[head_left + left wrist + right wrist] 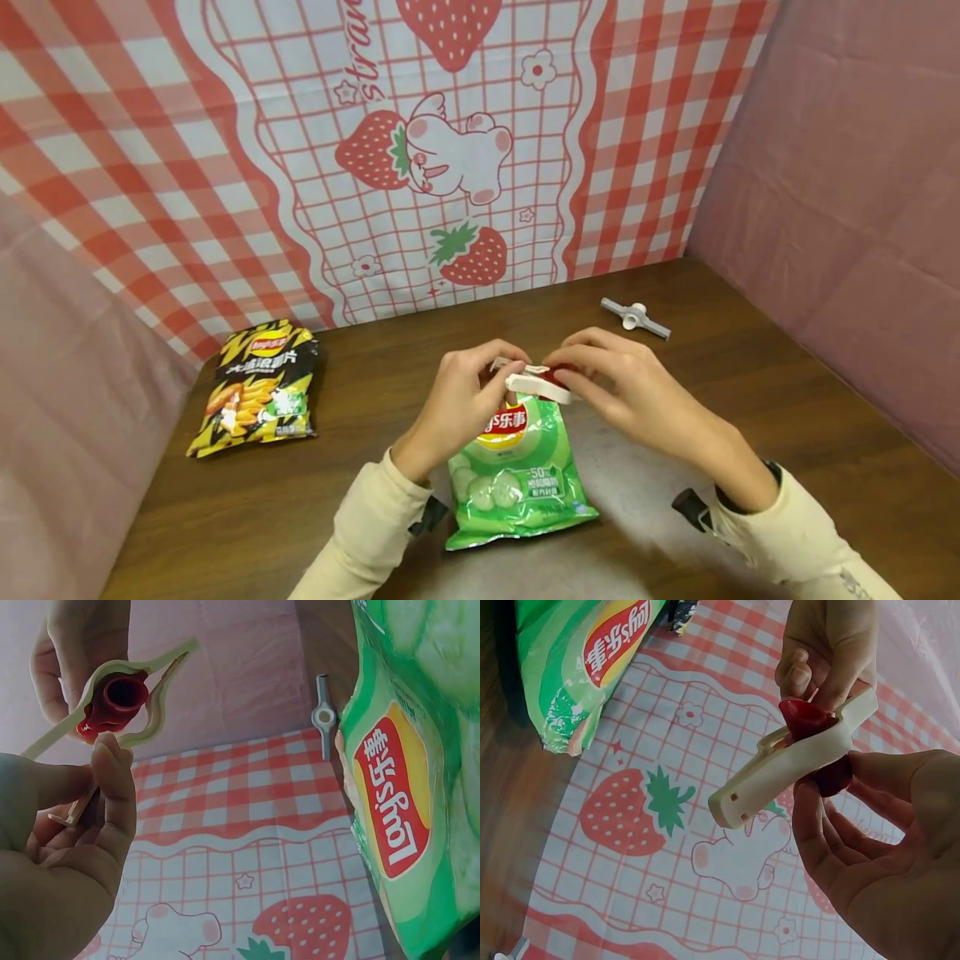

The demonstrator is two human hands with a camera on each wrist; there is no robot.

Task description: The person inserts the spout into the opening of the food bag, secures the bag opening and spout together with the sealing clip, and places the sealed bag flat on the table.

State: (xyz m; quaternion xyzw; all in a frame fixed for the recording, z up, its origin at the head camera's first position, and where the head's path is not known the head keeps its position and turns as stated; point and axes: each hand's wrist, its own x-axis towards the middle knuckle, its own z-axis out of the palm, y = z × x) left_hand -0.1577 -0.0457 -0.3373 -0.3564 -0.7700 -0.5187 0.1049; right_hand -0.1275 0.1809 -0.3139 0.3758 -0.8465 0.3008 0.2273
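Above a green Lay's chip bag [517,483], both hands hold a white bag clip [542,388] with a red pour spout [125,693] in its middle. The left hand [467,392] pinches one end of the clip between thumb and fingers. At the other side, the right hand [630,392] grips the red spout, its thumb and fingertips around the spout's lower end in the right wrist view. The clip's two arms stand apart in the left wrist view, bowed around the spout. The bag lies on the table below, its top edge hidden behind the hands.
A second, grey bag clip [635,316] with a white round middle lies at the back right of the wooden table [750,375]. A black and yellow chip bag [258,383] lies at the left. Behind hangs a red-checked cloth [645,133] with strawberries.
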